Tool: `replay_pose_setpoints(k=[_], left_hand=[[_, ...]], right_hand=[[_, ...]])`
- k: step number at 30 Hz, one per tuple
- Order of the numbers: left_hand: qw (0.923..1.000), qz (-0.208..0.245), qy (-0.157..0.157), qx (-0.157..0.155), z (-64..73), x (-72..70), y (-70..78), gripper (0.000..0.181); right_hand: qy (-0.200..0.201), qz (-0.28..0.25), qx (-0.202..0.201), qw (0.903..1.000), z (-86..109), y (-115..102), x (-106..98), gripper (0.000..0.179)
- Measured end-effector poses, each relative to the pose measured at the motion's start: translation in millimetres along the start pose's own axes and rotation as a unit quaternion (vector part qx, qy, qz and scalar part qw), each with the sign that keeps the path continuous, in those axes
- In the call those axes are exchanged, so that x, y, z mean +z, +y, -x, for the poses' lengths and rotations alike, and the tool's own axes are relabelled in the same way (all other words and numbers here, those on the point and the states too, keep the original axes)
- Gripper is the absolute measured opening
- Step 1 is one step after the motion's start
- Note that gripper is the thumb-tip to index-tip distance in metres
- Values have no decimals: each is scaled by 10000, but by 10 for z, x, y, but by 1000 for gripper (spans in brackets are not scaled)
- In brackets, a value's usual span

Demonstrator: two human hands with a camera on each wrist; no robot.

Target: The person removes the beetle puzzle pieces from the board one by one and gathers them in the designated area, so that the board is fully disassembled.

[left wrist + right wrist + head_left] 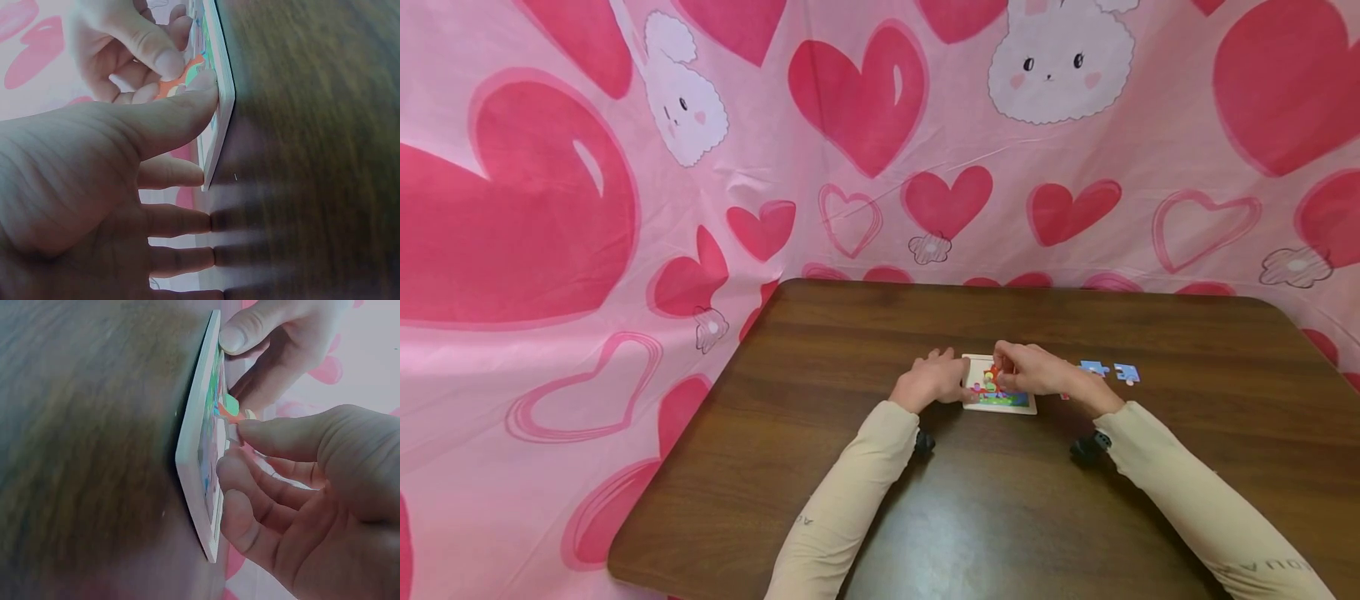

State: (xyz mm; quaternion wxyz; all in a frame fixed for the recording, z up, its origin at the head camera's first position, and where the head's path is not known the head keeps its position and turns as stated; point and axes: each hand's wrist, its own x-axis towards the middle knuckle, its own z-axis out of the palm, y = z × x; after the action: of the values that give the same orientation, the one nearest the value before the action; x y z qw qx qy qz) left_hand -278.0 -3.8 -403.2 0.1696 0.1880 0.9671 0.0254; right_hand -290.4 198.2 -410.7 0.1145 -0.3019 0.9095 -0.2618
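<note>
A small jigsaw puzzle board with a pale rim and a colourful picture lies flat on the table. At its left side, my left hand rests with fingers spread and fairly straight, fingertips on the tabletop. The left thumb presses on the board near its edge. Over the board, my right hand pinches an orange and green puzzle piece between thumb and fingers. That piece is tilted up from the board, and the fingers partly hide it.
Two blue puzzle pieces, one nearer and one farther right, lie beyond the right wrist. A bit of a red piece shows beneath that wrist. The brown wooden table meets a pink heart-patterned cloth at the back and left.
</note>
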Motion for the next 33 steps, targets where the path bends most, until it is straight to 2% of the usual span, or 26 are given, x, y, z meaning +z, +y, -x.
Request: replay_pose_setpoints(k=[7,13,21,28,33], left_hand=[[10000,-49,20,12,4,6,10,62],[9998,-188,38,47,11,10,15,67],[9999,-151,76,33,9,11,18,61],[9997,-196,90,79,12,13,11,59],[9996,-244,107,112,1,19,1,59]], right_hand=[[244,-4,-205,9995,18,-13,20,17],[360,-13,-206,9991,88,-2,-30,15],[403,-81,4,9992,270,98,-160,13],[460,228,197,9985,431,224,-284,14],[423,172,313,9985,535,289,-379,14]])
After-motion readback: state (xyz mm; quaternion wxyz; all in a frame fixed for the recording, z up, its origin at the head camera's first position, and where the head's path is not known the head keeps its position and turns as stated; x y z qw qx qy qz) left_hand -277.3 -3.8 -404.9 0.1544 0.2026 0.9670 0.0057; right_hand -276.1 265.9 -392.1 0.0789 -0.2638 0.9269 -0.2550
